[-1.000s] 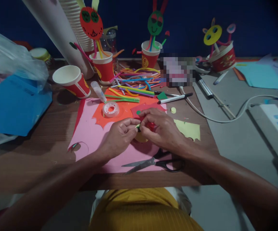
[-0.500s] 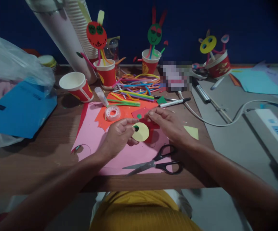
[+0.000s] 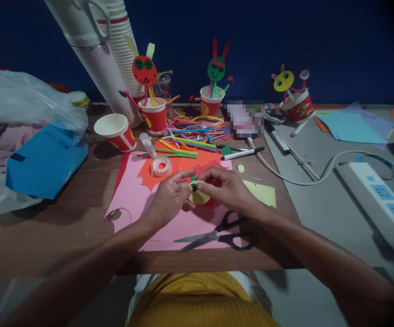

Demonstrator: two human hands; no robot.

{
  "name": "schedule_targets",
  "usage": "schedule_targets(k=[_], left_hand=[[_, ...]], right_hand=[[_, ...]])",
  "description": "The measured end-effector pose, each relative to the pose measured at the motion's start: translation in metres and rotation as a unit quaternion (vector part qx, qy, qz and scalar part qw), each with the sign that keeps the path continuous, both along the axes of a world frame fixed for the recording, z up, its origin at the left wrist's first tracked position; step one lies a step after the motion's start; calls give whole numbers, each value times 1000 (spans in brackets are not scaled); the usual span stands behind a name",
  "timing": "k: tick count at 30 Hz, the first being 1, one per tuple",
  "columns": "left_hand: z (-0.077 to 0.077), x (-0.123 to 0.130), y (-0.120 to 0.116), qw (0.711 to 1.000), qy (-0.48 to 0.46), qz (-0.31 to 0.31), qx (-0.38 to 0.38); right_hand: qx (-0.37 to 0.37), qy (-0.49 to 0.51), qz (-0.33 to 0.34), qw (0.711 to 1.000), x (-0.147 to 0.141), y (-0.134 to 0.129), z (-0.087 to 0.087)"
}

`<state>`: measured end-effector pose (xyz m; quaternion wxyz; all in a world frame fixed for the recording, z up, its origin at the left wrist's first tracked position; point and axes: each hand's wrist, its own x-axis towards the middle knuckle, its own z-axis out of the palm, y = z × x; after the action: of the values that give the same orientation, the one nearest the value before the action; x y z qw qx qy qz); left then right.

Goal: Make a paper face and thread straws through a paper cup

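Yellow disc [image 3: 201,197] — hands [image 3: 171,197] together on it, left pinching, right's grip unclear — paper-faced figures [image 3: 216,69] in three red cups [image 3: 155,119].

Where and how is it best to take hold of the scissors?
Probably by the black handle loops, coming from the person's right: the scissors lie flat with the loops toward that side, while the slightly parted blades point left.

L hand [image 3: 170,195] & R hand [image 3: 230,187] at ylw disc [image 3: 200,197]

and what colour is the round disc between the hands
Pale yellow; the disc shows in the head view.
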<state>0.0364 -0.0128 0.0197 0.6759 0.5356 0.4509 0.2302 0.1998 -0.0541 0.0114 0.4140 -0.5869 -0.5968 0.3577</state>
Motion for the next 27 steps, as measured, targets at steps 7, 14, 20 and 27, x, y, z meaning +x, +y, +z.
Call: schedule_targets(k=[7,14,20,27], left_hand=[[2,0,-3,1000,-3,-14,2],[-5,-4,3,996,-44,-38,-68],[-10,-5,7,997,-41,-39,-50],[-13,-3,5,1000,4,-17,13]], right_hand=[[0,-30,1,1000,-1,-2,1],[-73,30,-4,997,1,0,1],[-106,54,1,993,4,-1,0],[-105,65,2,992,1,-2,-6]])
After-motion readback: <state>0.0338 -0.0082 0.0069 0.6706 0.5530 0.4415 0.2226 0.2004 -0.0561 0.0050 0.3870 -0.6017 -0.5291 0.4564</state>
